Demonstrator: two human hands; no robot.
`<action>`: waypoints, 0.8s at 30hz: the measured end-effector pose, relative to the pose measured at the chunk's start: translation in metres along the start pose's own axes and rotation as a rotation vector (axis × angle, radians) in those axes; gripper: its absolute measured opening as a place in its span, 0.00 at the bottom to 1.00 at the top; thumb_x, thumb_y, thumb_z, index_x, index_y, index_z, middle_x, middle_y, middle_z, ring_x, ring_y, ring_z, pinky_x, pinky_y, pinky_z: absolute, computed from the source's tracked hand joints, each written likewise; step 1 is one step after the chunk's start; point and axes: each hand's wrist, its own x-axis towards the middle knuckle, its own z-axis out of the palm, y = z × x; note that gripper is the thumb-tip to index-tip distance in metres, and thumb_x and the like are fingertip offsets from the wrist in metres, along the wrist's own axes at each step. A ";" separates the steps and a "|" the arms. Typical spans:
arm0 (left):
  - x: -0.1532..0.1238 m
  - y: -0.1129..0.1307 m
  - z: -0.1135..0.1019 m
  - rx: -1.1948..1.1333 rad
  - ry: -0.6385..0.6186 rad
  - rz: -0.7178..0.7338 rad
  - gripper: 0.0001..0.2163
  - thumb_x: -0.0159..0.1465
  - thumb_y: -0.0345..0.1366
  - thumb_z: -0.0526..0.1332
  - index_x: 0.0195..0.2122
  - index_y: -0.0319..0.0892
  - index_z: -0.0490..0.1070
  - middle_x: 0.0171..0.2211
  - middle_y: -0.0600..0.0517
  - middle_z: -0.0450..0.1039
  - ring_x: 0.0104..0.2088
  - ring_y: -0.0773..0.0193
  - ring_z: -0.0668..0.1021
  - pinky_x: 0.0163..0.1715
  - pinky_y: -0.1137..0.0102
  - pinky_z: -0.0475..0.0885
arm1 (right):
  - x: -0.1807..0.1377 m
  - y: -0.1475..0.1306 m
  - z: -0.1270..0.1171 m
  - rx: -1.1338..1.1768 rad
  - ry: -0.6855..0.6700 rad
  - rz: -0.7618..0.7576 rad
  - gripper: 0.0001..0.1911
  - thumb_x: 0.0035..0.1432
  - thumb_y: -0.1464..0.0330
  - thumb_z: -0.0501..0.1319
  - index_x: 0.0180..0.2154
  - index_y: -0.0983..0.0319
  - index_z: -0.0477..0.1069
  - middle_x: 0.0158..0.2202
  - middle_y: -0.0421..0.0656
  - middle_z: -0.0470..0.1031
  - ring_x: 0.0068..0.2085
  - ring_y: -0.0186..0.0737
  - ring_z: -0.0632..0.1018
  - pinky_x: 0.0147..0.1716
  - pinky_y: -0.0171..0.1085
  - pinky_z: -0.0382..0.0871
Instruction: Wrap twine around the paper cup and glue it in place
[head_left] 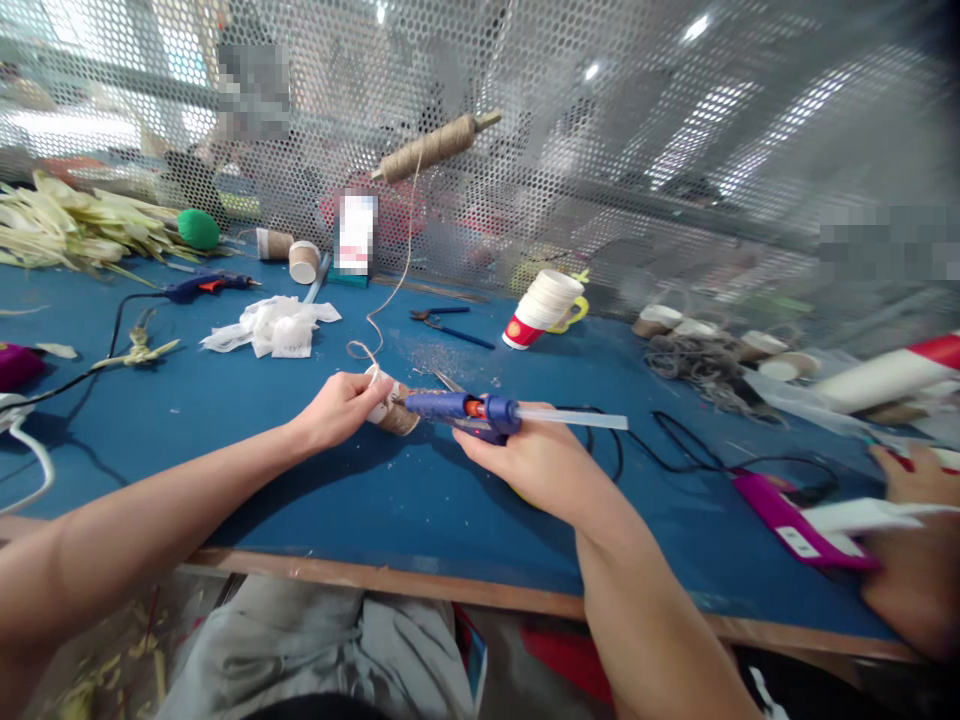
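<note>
My left hand (341, 408) is closed around a small paper cup (395, 412) partly wrapped in brown twine. From a twine spool (435, 148) on the mesh, a loose strand (409, 262) hangs down and curves across the table to the cup. My right hand (536, 455) grips a blue hot glue gun (465, 405), its nozzle close to the cup's side. A clear glue stick (577, 416) sticks out of the gun's back. Whether the nozzle touches the cup, I cannot tell. Behind the gun, metal scissor-like tips (448, 381) show; the rest is hidden.
Pliers (454, 328) and stacked paper cups (541, 305) lie beyond my hands. White scraps (271, 326), another glue gun (210, 284) and husks (75, 225) are left. On the right are a purple power strip (799, 525), black cables and another person's hand (919, 480). Perforated mesh (570, 150) stands behind.
</note>
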 end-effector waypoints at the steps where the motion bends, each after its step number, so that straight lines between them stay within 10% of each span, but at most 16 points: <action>1: 0.000 0.000 0.000 0.003 0.003 -0.005 0.23 0.56 0.48 0.49 0.35 0.33 0.73 0.25 0.50 0.72 0.25 0.66 0.70 0.27 0.73 0.64 | 0.000 -0.001 0.000 0.001 -0.006 0.001 0.09 0.49 0.66 0.53 0.22 0.62 0.63 0.20 0.37 0.65 0.22 0.31 0.64 0.24 0.32 0.58; 24: -0.002 0.000 -0.002 0.042 -0.018 0.036 0.20 0.56 0.47 0.49 0.28 0.34 0.72 0.24 0.50 0.71 0.26 0.65 0.70 0.24 0.74 0.63 | 0.005 0.010 0.000 0.088 0.022 0.050 0.13 0.47 0.65 0.56 0.16 0.61 0.58 0.13 0.35 0.62 0.19 0.32 0.65 0.20 0.32 0.59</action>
